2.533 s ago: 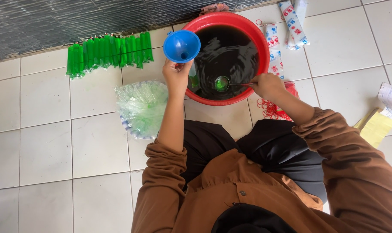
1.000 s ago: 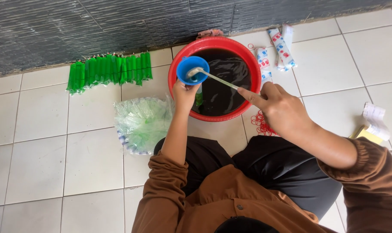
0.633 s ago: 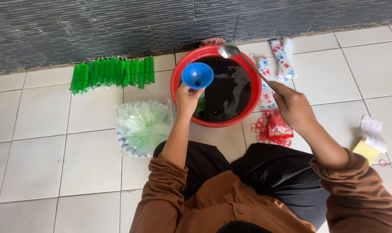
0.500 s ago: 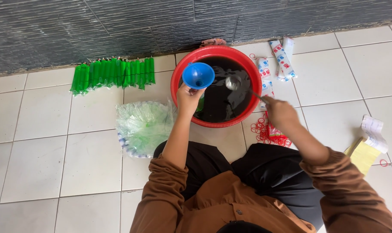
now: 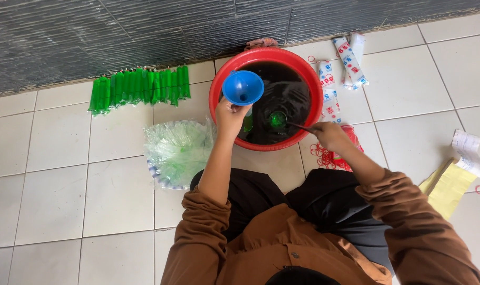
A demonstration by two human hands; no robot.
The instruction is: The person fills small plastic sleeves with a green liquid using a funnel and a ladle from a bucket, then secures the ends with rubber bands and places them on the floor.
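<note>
The left hand (image 5: 230,113) is closed around the neck of a blue funnel (image 5: 242,87), holding it upright over the near-left rim of the red basin (image 5: 214,95), so anything that misses would likely fall back into the dark liquid (image 5: 287,89). Whatever hangs below the funnel is mostly hidden. The right hand (image 5: 328,134) grips the handle of a ladle (image 5: 280,120), whose bowl sits dipped in the liquid, glinting green.

Far left on the floor (image 5: 65,174), a row of filled green tubes (image 5: 139,87) lies against the wall. Near left, beside the basin, sits a heap of clear plastic bags (image 5: 177,150). Far right are white sachets (image 5: 348,53) printed in red and blue; red rubber bands (image 5: 329,155) lie beside the right wrist, and yellow and white papers (image 5: 453,179) at the right edge.
</note>
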